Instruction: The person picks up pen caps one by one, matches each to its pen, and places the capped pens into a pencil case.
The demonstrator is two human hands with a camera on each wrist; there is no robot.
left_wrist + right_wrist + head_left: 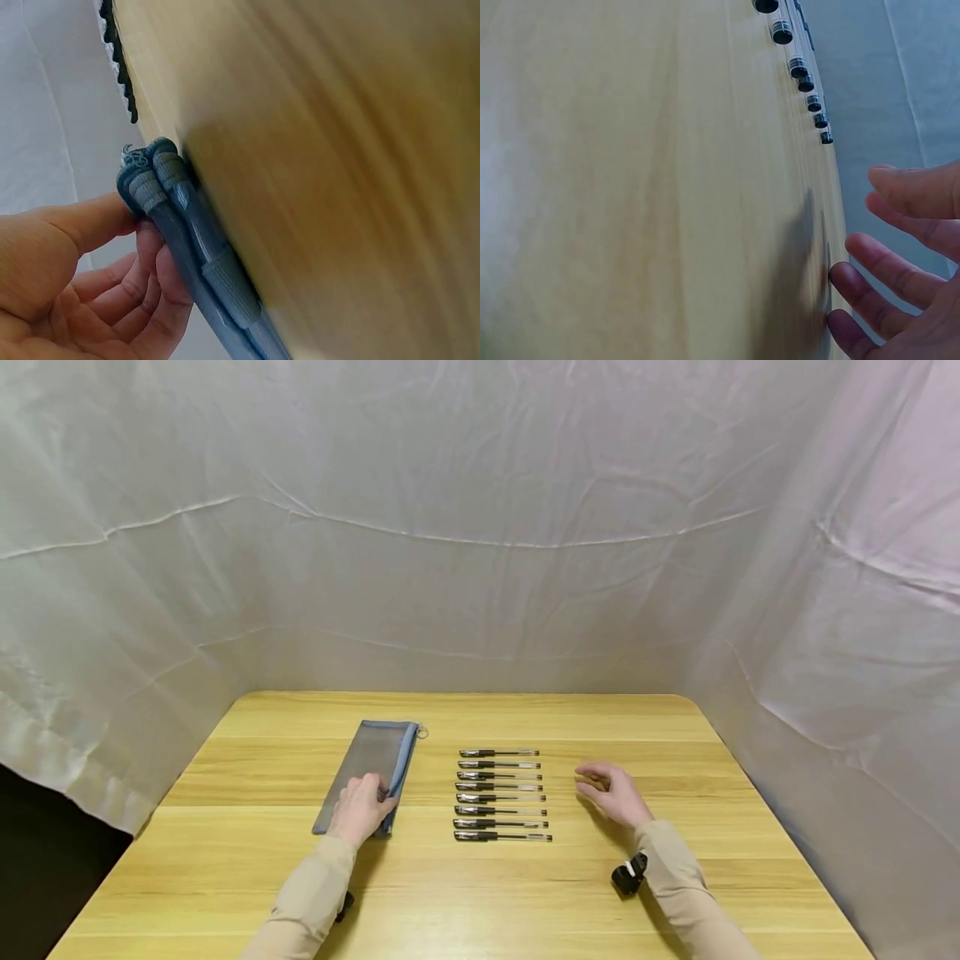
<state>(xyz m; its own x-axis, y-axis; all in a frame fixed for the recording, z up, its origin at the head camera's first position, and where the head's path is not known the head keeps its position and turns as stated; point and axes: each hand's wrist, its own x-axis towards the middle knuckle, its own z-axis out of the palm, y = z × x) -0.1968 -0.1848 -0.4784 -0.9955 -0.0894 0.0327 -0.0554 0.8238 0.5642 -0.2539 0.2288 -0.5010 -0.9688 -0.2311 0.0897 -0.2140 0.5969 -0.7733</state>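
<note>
At the left of the table lies a flat mesh pouch (369,760) with a blue zipper edge and a small ring (422,732) at its far corner. My left hand (360,806) is on its near part. In the left wrist view, the thumb and fingers (169,274) pinch the pouch's blue zippered edge (202,255) near its end. My right hand (615,793) hovers right of a row of several black-and-clear capped pens (500,798), its fingers loosely bent around nothing. In the right wrist view, those fingers (885,281) are apart, with the pen ends (805,82) beyond them.
The pens lie side by side, caps to the left, mid-table. The wooden table (480,902) has a rounded far edge. A pale cloth curtain (480,610) stands behind it and along both sides. Both wrists wear small black cameras (628,875).
</note>
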